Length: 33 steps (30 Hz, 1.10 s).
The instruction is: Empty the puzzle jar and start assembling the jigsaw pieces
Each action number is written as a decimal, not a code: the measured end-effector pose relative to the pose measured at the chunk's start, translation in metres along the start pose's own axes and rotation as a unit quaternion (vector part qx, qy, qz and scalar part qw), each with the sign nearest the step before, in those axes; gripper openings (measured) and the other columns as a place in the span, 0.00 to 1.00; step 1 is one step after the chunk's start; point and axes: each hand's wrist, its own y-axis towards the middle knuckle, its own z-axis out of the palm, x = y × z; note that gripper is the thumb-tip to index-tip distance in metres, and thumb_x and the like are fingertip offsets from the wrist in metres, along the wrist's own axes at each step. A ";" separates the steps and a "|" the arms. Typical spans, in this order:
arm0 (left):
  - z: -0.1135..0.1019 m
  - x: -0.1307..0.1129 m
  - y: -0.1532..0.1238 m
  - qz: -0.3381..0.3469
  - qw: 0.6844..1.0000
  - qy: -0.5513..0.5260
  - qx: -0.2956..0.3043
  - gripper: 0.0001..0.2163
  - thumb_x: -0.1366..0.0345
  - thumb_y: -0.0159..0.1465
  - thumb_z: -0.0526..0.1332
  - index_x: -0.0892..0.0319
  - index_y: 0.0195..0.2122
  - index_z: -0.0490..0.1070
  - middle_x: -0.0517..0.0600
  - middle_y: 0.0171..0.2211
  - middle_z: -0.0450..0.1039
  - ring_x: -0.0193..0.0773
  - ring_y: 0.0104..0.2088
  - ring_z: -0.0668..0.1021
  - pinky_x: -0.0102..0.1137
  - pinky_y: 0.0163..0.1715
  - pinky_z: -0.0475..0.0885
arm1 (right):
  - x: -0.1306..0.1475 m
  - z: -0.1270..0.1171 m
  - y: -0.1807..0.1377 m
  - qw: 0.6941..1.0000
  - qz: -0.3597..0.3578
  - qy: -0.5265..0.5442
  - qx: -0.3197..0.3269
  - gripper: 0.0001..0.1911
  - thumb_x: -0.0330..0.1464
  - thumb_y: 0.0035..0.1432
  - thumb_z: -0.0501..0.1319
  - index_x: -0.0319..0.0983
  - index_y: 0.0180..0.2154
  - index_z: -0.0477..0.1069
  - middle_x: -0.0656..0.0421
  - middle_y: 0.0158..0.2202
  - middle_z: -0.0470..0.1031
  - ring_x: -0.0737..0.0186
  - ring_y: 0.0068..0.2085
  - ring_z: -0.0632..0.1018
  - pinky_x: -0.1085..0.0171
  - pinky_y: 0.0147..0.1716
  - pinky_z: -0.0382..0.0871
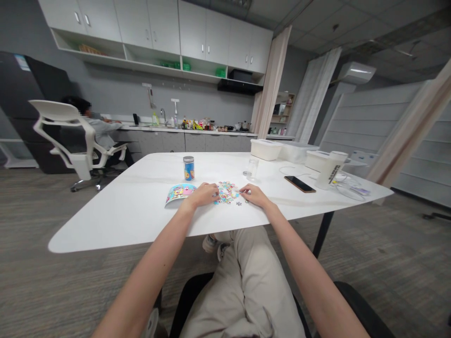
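Note:
A loose heap of small colourful jigsaw puzzle pieces lies on the white table between my hands. My left hand rests at the heap's left edge, fingers curled together; what they hold, if anything, is hidden. On the heap's right side, my right hand has thumb and forefinger pinched on a small bluish puzzle piece. A few dark pieces lie near that hand. Left of my left hand is a curved, glossy cartoon picture sheet. Behind it stands a blue cartoon-printed jar with a silver lid.
A clear jar stands behind the heap with a round lid beside it. To the right are a phone, a white tumbler, cables and white storage boxes. A person sits in a white chair at far left.

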 end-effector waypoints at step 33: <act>-0.005 -0.010 0.002 0.014 1.000 0.018 0.002 0.10 0.68 0.64 0.54 0.59 0.37 0.77 0.53 0.43 0.76 0.40 0.42 0.78 0.32 0.47 0.67 | 0.010 -0.013 -0.011 0.962 0.207 -0.166 -0.062 0.17 0.28 0.61 0.51 0.34 0.43 0.77 0.47 0.45 0.75 0.56 0.48 0.74 0.61 0.53 0.63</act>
